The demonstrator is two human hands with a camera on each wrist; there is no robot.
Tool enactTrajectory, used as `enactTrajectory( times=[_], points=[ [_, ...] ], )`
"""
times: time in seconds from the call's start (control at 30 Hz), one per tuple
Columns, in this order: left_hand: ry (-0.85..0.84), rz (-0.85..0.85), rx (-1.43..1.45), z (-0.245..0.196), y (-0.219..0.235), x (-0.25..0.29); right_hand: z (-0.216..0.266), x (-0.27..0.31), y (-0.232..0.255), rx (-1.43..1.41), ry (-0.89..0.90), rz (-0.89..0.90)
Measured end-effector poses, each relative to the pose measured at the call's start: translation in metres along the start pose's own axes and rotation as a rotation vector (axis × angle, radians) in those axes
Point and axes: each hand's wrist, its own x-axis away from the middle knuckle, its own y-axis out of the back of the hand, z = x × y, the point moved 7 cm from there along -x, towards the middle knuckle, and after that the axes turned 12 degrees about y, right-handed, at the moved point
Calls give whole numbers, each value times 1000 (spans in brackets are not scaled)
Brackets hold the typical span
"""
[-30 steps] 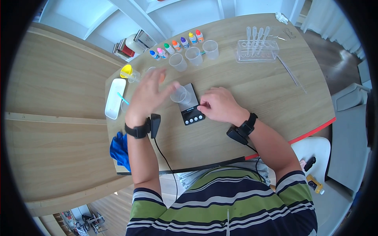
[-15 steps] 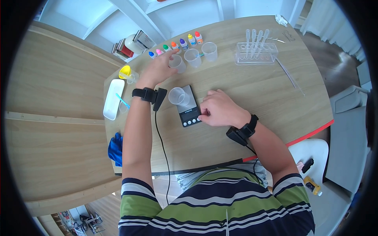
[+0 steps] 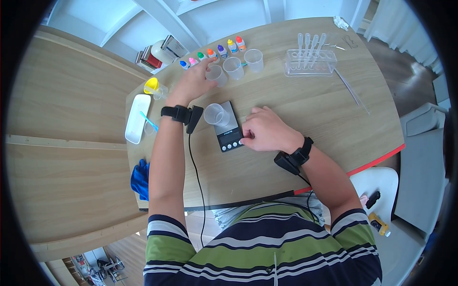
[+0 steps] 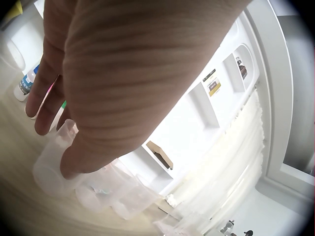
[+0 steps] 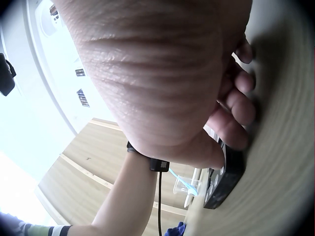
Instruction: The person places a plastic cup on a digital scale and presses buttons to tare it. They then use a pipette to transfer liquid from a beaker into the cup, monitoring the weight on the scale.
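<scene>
My left hand point(image 3: 191, 85) is spreading wide around the nearest row cup point(image 3: 218, 76) at eleven o'clock, having just moved there, grip unclear; work is now spanning two cups; my curled right hand point(image 3: 269, 129) is holding the scale point(image 3: 229, 138) under the other cup point(image 3: 214, 115).

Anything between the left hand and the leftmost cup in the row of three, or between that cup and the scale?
Nothing visible stands between the left hand and that cup, nor between it and the scale; another cup occupies its plate.
</scene>
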Motion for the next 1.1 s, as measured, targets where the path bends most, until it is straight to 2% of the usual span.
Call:
enactTrajectory(
  times=[0.23,0.27,0.33,0.37,0.43,0.47,0.53,0.57,0.6,0.67,0.73,0.77,0.83,0.93,1.1],
  points=[
    [-57,-86,-14,11,3,5,0,0,1,-7,-3,13],
    [-51,-83,-11,14,6,13,0,0,0,-9,-6,21],
    [-101,-244,-73,11,30,43,2,0,1,-14,-6,23],
    [-102,-243,-72,7,41,60,1,0,2,-17,-11,15],
    [-62,-344,224,8,68,102,3,0,3,-15,-24,12],
    [-57,-342,225,13,64,118,3,0,2,-10,-29,9],
    [145,-405,325,43,57,144,4,-1,0,-3,-45,18],
    [150,-412,330,58,42,150,4,-2,0,9,-65,20],
    [176,-371,404,80,15,152,6,-3,-1,15,-60,28],
    [204,-337,498,91,-7,153,7,-3,0,54,-93,30],
    [303,-160,518,99,-39,150,5,-4,-2,65,-105,47],
    [314,-173,550,102,-43,148,3,-4,-3,65,-120,48],
    [254,-22,515,100,-59,132,6,-5,-3,69,-110,52],
    [181,-87,501,86,-54,121,8,-6,0,67,-98,28],
    [151,-133,550,81,-58,113,5,-8,-1,52,-89,15]
  ],
)
